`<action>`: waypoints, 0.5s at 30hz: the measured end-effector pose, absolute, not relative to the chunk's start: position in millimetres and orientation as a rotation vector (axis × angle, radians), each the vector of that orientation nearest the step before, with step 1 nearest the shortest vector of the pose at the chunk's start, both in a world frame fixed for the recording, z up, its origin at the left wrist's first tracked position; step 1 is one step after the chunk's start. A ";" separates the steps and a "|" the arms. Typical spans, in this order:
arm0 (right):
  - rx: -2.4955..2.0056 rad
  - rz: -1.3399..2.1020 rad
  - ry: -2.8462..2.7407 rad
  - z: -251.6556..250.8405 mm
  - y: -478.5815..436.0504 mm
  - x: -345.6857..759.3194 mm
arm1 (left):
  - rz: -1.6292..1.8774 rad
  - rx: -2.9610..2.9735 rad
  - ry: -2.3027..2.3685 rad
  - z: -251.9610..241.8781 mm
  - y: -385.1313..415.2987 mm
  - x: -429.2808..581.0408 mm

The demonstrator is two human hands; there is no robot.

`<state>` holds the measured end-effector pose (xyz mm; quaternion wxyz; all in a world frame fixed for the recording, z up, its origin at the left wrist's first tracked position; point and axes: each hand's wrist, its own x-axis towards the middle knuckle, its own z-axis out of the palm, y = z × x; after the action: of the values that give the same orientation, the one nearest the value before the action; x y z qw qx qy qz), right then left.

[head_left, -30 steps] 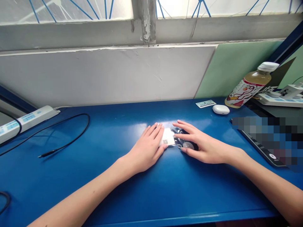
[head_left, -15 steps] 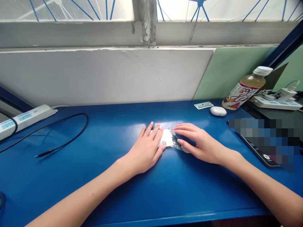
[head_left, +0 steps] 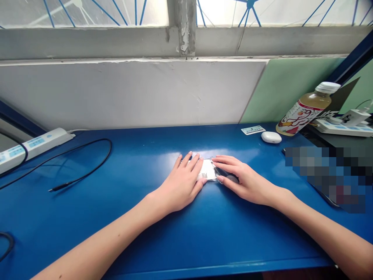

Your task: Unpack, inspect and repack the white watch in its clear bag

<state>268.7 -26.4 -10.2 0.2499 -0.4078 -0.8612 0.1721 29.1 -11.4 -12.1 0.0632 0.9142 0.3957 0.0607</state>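
A small flat white packet point(head_left: 207, 169) in shiny clear wrapping, with a square printed code on it, lies on the blue desk. My left hand point(head_left: 183, 182) rests flat across its left part, fingers outstretched, hiding that side. At the packet's right edge is my right hand point(head_left: 241, 177), its fingers curved and its thumb apart from them. Its fingertips touch the wrapping there. Under the right palm, partly hidden, sits a small grey rounded thing point(head_left: 233, 179) that I cannot make out.
A white earbud case point(head_left: 271, 137), a printed card point(head_left: 253, 130) and a drink bottle point(head_left: 305, 111) stand at the back right. Nearer is a dark, blurred-out device point(head_left: 326, 198). On the left are a power strip point(head_left: 37, 146) and a black cable point(head_left: 84, 177).
My right hand has shifted slightly left against the packet's edge, covering more of the grey thing and the bead chain. My left hand stays flat on the packet. The view has turned slightly.
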 end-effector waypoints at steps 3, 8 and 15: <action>-1.107 0.474 -2.429 -7.0 -29.6 268.1 | 0.191 2.762 1.190 -12.5 -11.1 28.9; -1.100 0.351 -2.593 -2.9 -34.4 266.4 | 0.187 2.780 1.192 -12.2 -12.4 29.6; -1.068 0.110 -2.690 -6.4 -35.4 263.6 | 0.132 2.796 1.208 -10.6 -13.7 32.9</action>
<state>263.6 -35.4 -6.4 0.1224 -0.3660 -0.9217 0.0378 32.9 -13.7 -10.6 0.0466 0.9161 0.3959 0.0432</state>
